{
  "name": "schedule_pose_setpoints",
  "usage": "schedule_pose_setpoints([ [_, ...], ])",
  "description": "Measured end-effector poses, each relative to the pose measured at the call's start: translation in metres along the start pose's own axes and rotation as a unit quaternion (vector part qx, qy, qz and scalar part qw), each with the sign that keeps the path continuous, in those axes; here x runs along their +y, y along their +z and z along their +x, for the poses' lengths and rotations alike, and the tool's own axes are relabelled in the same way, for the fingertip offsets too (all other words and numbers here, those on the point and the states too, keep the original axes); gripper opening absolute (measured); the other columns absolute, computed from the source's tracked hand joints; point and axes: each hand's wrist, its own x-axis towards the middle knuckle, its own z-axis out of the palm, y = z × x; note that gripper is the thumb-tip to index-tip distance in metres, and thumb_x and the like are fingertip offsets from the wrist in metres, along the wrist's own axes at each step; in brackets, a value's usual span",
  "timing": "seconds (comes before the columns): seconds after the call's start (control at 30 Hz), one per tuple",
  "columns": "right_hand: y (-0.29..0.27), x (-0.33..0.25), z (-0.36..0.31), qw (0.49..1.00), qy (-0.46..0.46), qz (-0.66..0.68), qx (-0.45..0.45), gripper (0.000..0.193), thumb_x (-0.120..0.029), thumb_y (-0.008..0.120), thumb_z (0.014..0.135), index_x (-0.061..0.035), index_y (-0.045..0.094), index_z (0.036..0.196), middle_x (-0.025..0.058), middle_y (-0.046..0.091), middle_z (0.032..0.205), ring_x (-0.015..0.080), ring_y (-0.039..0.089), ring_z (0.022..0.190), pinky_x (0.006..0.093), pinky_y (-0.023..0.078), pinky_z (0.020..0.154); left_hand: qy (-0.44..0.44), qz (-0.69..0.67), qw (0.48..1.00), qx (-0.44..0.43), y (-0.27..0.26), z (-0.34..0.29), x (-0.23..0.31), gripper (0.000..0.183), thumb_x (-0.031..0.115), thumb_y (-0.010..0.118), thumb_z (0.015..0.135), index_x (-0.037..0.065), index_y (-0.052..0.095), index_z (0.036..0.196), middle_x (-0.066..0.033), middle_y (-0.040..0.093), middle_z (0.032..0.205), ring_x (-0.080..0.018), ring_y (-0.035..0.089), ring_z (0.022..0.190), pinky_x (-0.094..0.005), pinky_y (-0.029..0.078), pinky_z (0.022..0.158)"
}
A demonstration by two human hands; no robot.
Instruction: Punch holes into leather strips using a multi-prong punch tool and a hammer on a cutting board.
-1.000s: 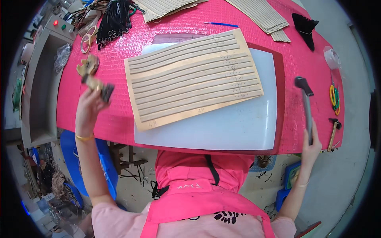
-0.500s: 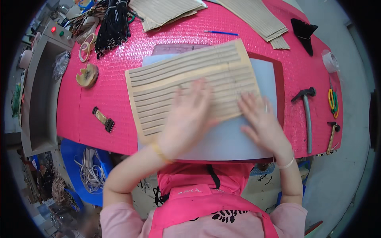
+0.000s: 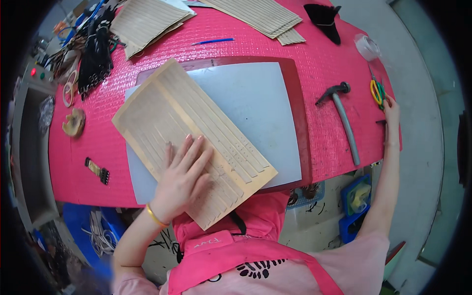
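A beige sheet [image 3: 147, 105] with long parallel strips on it lies slanted over a pale blue-white board [image 3: 246, 98]. Its lower corner sticks out past the front edge of the table. My left hand [image 3: 182, 182] rests on the sheet with its fingers stretched out. Far to the right, my right arm reaches out to a pair of scissors [image 3: 376, 92] with yellow and green handles. The fingers of my right hand [image 3: 392, 113] are closed at the green handle, and the scissors still lie on the table.
A hammer [image 3: 344, 123] lies between the board and the scissors. A dark red mat [image 3: 302, 142] sits under the board. Stacks of striped sheets [image 3: 145, 22], a blue pen [image 3: 213, 41] and black cords [image 3: 96, 59] are farther back. Clear tape [image 3: 367, 47] stands beyond the scissors.
The striped sheet has turned clockwise and come nearer to me. My right hand has left it and gone right to the scissors. The whole view has shifted to the right.
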Motion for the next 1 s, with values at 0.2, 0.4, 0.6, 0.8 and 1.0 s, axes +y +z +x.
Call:
schedule_pose_setpoints([
  [0.2,0.049,0.101,0.08,0.972,-0.04,-0.23,0.025,0.03,-0.018,0.054,0.076,-0.0044,0.06,0.102,0.0227,0.06,0.091,0.0392,0.057,0.087,0.0446,0.045,0.077,-0.036,0.013,0.996,0.075,0.025,-0.01,0.014,0.06,0.031,0.052,0.081,0.005,0.033,0.132,-0.0147,0.026,0.14,-0.0305,0.021,0.131,-0.0491,0.013,0.104],
  [0.4,0.045,0.121,0.099,0.996,-0.03,-0.081,-0.023,0.049,-0.019,0.065,0.071,-0.0051,0.052,0.116,0.0168,0.062,0.094,0.0261,0.061,0.086,0.0347,0.046,0.075,-0.013,0.031,0.997,0.076,0.023,-0.004,0.001,0.059,0.038,0.049,0.083,0.008,0.034,0.131,-0.0116,0.029,0.138,-0.0265,0.026,0.129,-0.0501,0.017,0.103],
  [0.6,0.072,0.161,0.127,0.969,-0.018,-0.246,-0.004,0.038,-0.026,0.069,0.067,-0.0007,0.055,0.091,0.0123,0.059,0.076,0.0229,0.059,0.069,0.035,0.046,0.063,-0.121,0.095,0.972,0.177,0.034,-0.008,0.006,0.057,0.032,0.052,0.083,0.005,0.035,0.129,-0.0128,0.03,0.137,-0.028,0.028,0.128,-0.0462,0.02,0.103],
  [0.8,0.035,0.114,0.114,0.945,0.12,0.153,-0.263,0.028,-0.024,0.064,0.072,-0.0043,0.055,0.09,0.0061,0.058,0.07,0.0112,0.05,0.052,0.0255,0.043,0.048,0.147,-0.337,0.923,0.115,0.035,-0.031,0.002,0.029,0.022,0.057,0.082,0.006,0.058,0.106,-0.0154,0.055,0.112,-0.0332,0.048,0.112,-0.0439,0.03,0.1],
  [1.0,-0.026,-0.088,-0.048,0.844,-0.103,0.462,-0.251,0.063,-0.01,0.057,0.078,-0.0134,0.028,0.134,0.0043,0.048,0.105,0.0035,0.049,0.065,0.0122,0.04,0.053,0.024,0.027,0.979,0.199,0.038,0.003,-0.033,0.048,0.033,0.047,0.086,0.011,0.039,0.128,-0.0121,0.033,0.136,-0.0279,0.029,0.127,-0.0471,0.024,0.101],
])
